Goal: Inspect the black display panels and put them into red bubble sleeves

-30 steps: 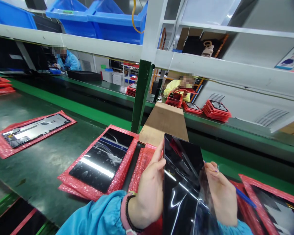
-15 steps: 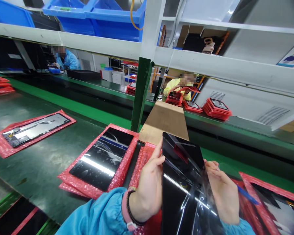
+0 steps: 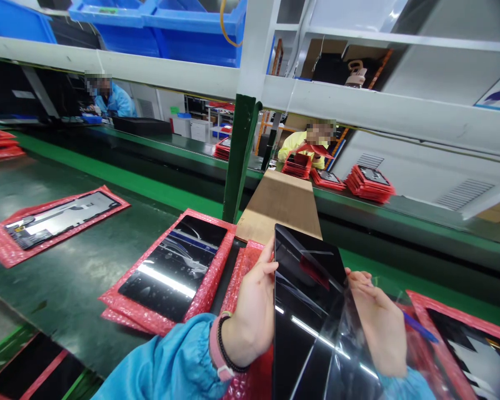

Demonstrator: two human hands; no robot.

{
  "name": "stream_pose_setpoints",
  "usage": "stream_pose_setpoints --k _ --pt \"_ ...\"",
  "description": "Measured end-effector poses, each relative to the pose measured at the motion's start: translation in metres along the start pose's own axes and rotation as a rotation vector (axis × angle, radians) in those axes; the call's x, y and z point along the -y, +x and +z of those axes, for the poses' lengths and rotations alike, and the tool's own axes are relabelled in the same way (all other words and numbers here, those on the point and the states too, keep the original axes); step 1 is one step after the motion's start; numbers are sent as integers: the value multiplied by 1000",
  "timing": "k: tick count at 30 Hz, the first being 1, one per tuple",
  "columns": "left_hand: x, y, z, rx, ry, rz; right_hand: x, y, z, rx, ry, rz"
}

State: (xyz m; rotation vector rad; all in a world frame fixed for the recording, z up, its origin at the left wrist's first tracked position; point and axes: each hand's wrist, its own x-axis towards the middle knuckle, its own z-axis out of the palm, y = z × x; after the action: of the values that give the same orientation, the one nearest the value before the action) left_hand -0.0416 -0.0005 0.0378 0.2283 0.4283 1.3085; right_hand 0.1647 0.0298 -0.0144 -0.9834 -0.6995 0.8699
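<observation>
In my left hand (image 3: 254, 303) is the left edge of a glossy black tablet screen (image 3: 304, 311), tilted upright in front of me. The thumb lies along its edge; the other fingers are behind it. Beyond the screen's right edge, my right hand (image 3: 379, 322) is closed, its fingers pinched on a clear protective film (image 3: 354, 355) that spreads over the screen's right side. A blue pen-like stick (image 3: 420, 328) pokes out behind the right hand. To the left, another black screen (image 3: 175, 266) lies face up on red bubble-wrap bags (image 3: 208, 289).
A screen with its silver back up (image 3: 66, 214) lies on a red bag at left. Another silver-backed screen (image 3: 475, 350) is at right. A cardboard sheet (image 3: 279, 205) bridges to the far bench beside a green post (image 3: 238, 161). Two people work beyond; blue bins (image 3: 191, 39) sit overhead.
The black screen has shifted slightly left and turned a little, so its reflections moved. Both hands keep their hold. The far person in yellow has lowered a red bag slightly.
</observation>
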Motion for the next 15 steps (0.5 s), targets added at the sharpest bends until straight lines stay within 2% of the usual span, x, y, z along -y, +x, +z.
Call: stream_pose_setpoints --k 7,11,15 --pt "-2 -2 1 123 5 39 10 -21 18 -71 93 86" --pt "-2 -5 1 128 11 71 11 -30 31 -29 54 102" --pt "-3 -3 -9 111 90 138 2 -27 31 19 17 196"
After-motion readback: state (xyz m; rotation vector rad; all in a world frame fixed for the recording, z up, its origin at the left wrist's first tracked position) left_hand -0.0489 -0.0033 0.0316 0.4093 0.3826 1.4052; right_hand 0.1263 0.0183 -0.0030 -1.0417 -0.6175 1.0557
